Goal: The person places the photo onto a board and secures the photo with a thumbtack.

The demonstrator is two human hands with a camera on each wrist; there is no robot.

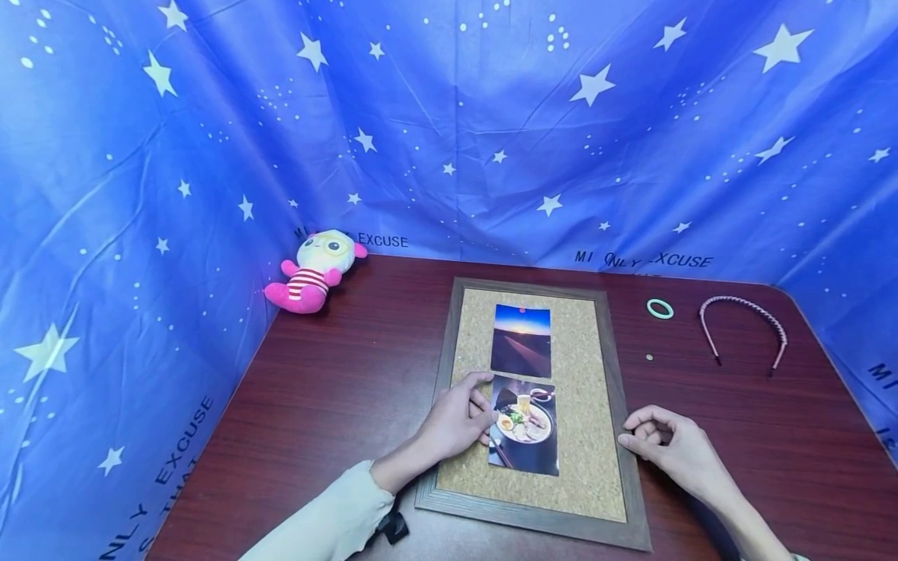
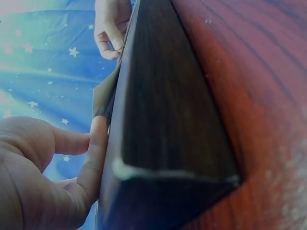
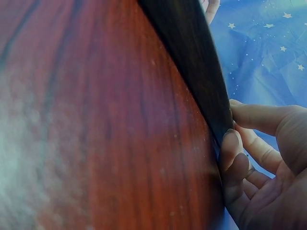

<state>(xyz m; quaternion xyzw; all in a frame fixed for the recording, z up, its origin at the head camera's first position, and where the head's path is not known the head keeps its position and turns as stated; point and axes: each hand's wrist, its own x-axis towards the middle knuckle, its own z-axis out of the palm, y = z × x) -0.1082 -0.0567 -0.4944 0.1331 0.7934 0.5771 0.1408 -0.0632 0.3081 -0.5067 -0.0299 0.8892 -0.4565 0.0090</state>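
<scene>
A framed cork board (image 1: 585, 467) lies on the table and carries two photos. The upper one, a sunset landscape photo (image 1: 521, 347), has a red pin at its top. Below it is a photo of a ramen bowl (image 1: 526, 456). My left hand (image 1: 456, 417) pinches the ramen photo's left edge, its index finger by the top corner. Seen from the left wrist, one photo corner (image 2: 103, 98) stands up off the board. My right hand (image 1: 669, 448) grips the frame's right edge, thumb on top (image 3: 259, 115) and curled fingers against the side.
A pink and white plush toy (image 1: 309, 273) sits at the table's back left. To the right of the board lie a pale green ring (image 1: 659, 309), a small yellowish round piece (image 1: 649, 358) and a headband (image 1: 754, 301). Blue star-printed cloth (image 1: 456, 140) hangs around the table.
</scene>
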